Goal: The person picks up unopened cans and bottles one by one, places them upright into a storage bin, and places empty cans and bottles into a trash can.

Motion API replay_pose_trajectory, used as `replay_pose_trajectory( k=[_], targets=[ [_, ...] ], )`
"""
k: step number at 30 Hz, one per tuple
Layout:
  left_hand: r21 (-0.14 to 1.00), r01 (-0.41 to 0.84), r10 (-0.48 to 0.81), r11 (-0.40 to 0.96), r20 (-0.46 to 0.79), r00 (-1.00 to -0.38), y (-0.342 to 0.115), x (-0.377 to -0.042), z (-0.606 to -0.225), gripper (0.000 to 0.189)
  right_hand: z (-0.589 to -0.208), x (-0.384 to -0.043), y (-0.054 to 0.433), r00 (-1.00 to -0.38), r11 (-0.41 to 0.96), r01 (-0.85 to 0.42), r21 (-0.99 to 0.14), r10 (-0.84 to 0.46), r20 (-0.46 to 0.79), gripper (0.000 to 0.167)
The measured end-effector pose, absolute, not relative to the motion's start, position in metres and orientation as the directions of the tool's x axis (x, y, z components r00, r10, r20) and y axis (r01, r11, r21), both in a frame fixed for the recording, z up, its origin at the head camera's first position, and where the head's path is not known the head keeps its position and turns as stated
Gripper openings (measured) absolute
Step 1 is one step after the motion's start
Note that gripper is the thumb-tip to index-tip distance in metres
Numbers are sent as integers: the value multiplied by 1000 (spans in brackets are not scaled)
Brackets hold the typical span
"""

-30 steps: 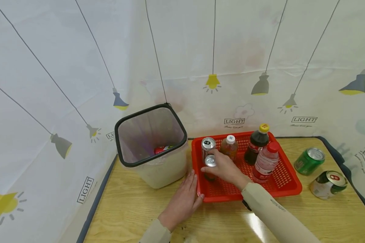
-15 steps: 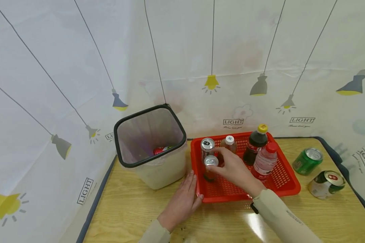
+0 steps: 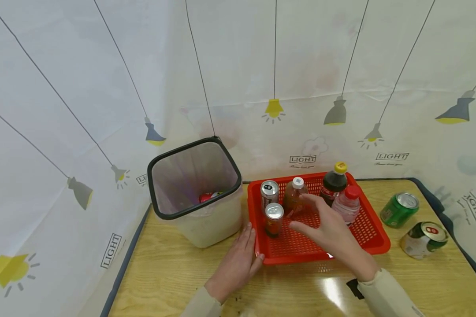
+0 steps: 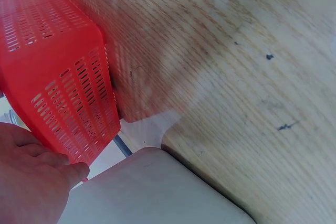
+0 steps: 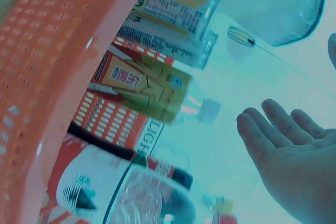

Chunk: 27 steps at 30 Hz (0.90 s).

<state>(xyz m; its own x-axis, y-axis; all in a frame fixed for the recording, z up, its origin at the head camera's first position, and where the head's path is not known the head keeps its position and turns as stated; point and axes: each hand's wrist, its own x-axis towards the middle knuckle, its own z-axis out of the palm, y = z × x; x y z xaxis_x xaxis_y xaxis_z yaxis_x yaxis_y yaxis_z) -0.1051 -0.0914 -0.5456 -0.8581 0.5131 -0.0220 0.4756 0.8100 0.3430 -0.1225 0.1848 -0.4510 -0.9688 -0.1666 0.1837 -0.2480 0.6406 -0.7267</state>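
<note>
My left hand (image 3: 236, 266) lies along the left side of a red plastic basket (image 3: 301, 259), fingers fairly straight against its wall and the thumb at the near corner. In the left wrist view its fingertips touch the slotted wall. Above the basket my right hand (image 3: 329, 229) is spread, thumb and fingers apart, holding nothing. Left of it stands a short gold-and-red can (image 3: 274, 224), with a silver-topped can (image 3: 269, 193) behind. A white-capped bottle of amber drink (image 3: 292, 198) stands beyond the fingertips. A cola bottle (image 3: 334, 182) and a red-capped bottle (image 3: 347, 204) are partly hidden by this hand.
A white bin (image 3: 218, 220) with a black rim and a clear liner stands left of the basket; something red lies inside. To the right are a green can (image 3: 396, 213) and a white-and-green can (image 3: 420, 242) on the wooden table (image 3: 162, 277). A patterned curtain hangs behind.
My right hand has let go of the short can, which now stands in the basket, and has drawn back to the right and toward me. The left hand has stayed at the basket's side.
</note>
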Motion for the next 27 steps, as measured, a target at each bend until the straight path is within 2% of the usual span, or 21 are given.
replay_pose_trajectory(
  k=[11,22,27],
  targets=[
    [331,479,512,813,-16,-859,-91,-106,-546,72,-443,-93,219,-974,653,-195,-732,-45,220,77],
    [334,475,513,814,-27,-858,-89,-106,-545,73,-454,-70,277,-920,639,-186,-747,153,361,72],
    [339,466,508,818,-43,-860,-90,-106,-546,73,-460,-67,308,-914,645,-88,-759,251,320,69]
  ],
)
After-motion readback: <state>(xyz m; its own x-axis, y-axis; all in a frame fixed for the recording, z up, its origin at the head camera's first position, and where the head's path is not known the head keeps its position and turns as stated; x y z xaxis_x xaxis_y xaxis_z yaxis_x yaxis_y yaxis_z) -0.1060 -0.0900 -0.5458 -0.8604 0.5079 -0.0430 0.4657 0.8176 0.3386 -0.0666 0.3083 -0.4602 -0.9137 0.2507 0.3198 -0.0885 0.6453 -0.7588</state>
